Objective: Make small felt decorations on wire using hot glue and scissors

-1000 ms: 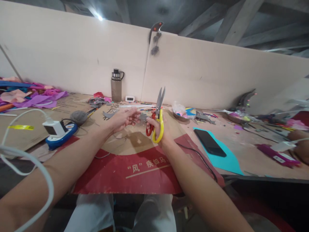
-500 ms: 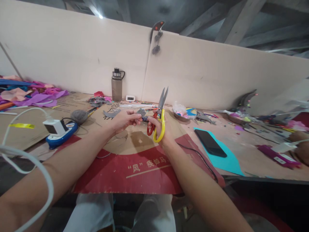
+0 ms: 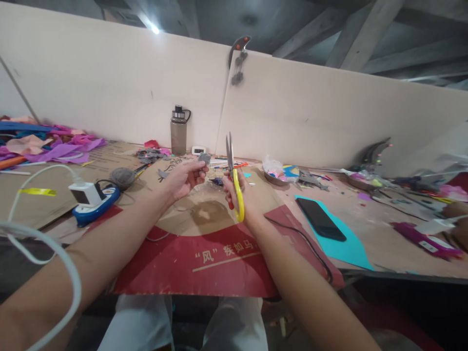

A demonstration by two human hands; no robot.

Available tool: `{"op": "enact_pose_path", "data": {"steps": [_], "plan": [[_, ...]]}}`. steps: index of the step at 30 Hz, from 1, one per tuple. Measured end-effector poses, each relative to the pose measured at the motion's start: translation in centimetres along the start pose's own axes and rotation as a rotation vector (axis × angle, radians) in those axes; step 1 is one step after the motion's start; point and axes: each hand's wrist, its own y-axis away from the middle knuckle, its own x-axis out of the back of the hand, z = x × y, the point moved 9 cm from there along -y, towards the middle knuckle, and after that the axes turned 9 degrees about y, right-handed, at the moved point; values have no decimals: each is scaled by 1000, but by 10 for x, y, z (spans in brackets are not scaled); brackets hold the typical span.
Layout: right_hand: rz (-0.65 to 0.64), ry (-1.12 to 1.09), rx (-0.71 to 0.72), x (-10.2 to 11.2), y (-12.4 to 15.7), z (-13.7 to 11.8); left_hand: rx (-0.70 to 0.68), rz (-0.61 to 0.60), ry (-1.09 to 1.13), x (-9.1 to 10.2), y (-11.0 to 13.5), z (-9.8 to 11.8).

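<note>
My left hand [image 3: 187, 179] is raised over the cardboard sheet, its thumb and fingertips pinching a small grey felt-like scrap [image 3: 204, 158]. To its right, my right hand [image 3: 231, 189] holds scissors [image 3: 230, 155] with one yellow and one red handle. Their blades point upward, slightly parted, and touch nothing. The fingers inside the handles are partly hidden. Beneath both hands lies the brown and red cardboard [image 3: 226, 278]. A dark grey pointed piece [image 3: 163, 174] rests on it just left of my left hand.
A grey bottle [image 3: 178, 131] stands by the back panel. On the left are a blue power strip [image 3: 109, 199], a grey yarn ball [image 3: 123, 177] and coloured felt [image 3: 62, 150]. A phone [image 3: 320, 218] lies on turquoise sheet at right, beside a bowl [image 3: 276, 179]. Another person's hand [image 3: 455, 212] shows far right.
My hands have moved apart. The left one has gone up and left with the grey scrap; the right one has turned the scissors more upright, with the blades further left.
</note>
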Motion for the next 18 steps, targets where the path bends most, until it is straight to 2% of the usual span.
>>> {"op": "enact_pose_path", "data": {"steps": [4,8,13,18], "plan": [[-90,293,118,-7,11,-13,-89,57,62,9,-1,19],[-212,531,185,-16,21,-22,-155,63,65,14,-4,27],[-252,563,182,-17,25,-24,-194,18,76,9,-4,27],[-276,516,175,-19,28,-28,-208,58,60,9,-1,29]]}}
